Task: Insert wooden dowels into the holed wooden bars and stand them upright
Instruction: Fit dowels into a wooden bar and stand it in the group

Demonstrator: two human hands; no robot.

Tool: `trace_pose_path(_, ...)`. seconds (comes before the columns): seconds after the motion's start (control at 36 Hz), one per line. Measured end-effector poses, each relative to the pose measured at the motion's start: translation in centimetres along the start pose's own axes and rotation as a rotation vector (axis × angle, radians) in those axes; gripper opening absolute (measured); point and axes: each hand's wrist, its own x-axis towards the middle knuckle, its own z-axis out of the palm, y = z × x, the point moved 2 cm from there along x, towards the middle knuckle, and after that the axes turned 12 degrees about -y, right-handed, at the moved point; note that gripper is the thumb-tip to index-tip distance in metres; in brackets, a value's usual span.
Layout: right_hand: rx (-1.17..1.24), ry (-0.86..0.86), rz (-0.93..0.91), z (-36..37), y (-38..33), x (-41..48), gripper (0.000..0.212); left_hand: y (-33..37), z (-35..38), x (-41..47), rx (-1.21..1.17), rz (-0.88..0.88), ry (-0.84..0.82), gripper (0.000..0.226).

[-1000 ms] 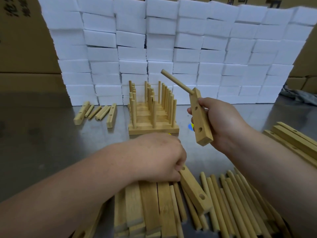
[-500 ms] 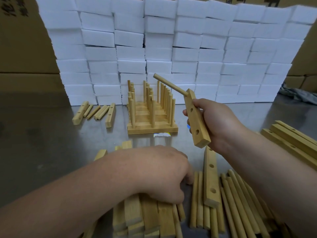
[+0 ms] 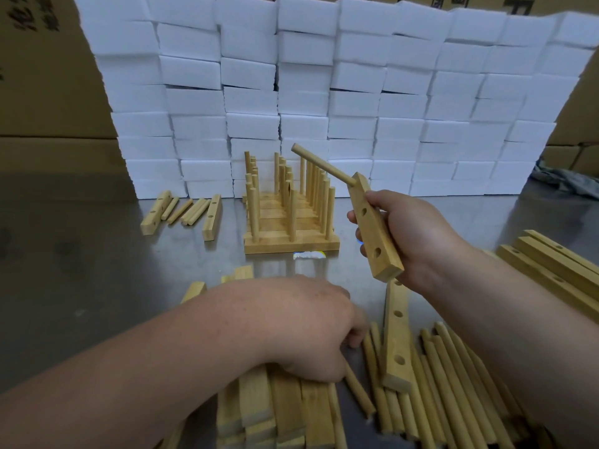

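Note:
My right hand (image 3: 411, 241) grips a holed wooden bar (image 3: 377, 234) in the air, tilted, its lower end toward me. One dowel (image 3: 321, 165) is stuck in the bar's top hole and points up and to the left; two lower holes show bare. My left hand (image 3: 308, 322) lies palm down over a stack of flat bars (image 3: 278, 413), its curled fingertips at the left edge of the loose dowels (image 3: 447, 384). The back of the hand hides whether it pinches one. Another holed bar (image 3: 397, 345) lies on top of the dowels.
Several finished bars with upright dowels (image 3: 291, 244) stand together mid-table. A few bars and dowels (image 3: 184, 212) lie at the back left, and long bars (image 3: 557, 273) are stacked at the right. A wall of white foam blocks (image 3: 324, 92) closes off the back, with a grey cloth (image 3: 564, 183) at its right.
The loose bar near my left hand has swung from slanted to lying straight on the dowels. My left hand has slid toward me and right onto the dowels. My right hand barely moved.

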Motion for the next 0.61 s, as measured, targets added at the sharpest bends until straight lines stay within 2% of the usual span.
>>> trace_pose_path(0.08,0.003,-0.003,-0.007,0.0,0.0,0.0,0.021,-0.1,0.0,0.2,-0.023,0.002,0.029,0.020)
trace_pose_path(0.19,0.015,-0.003,-0.009,-0.1,0.1,0.1,0.021,-0.3,0.0,0.3,0.022,0.030,0.091,0.005)
trace_pose_path(0.31,0.003,0.004,-0.003,-0.2,0.0,0.2,0.020,-0.4,-0.5,-0.1,0.072,0.052,0.114,0.003)
trace_pose_path(0.44,-0.005,0.029,-0.025,-0.6,-0.3,0.3,0.020,-1.2,-2.0,-1.5,0.040,0.027,0.233,0.004)
trace_pose_path(0.56,-0.010,0.034,-0.018,-0.6,-0.2,0.4,0.019,-0.9,-1.0,-0.9,0.108,-0.032,0.086,0.029)
trace_pose_path(0.61,-0.016,0.024,-0.016,-0.5,-0.1,0.3,0.021,-0.6,-0.4,-0.1,0.134,-0.044,0.064,0.027)
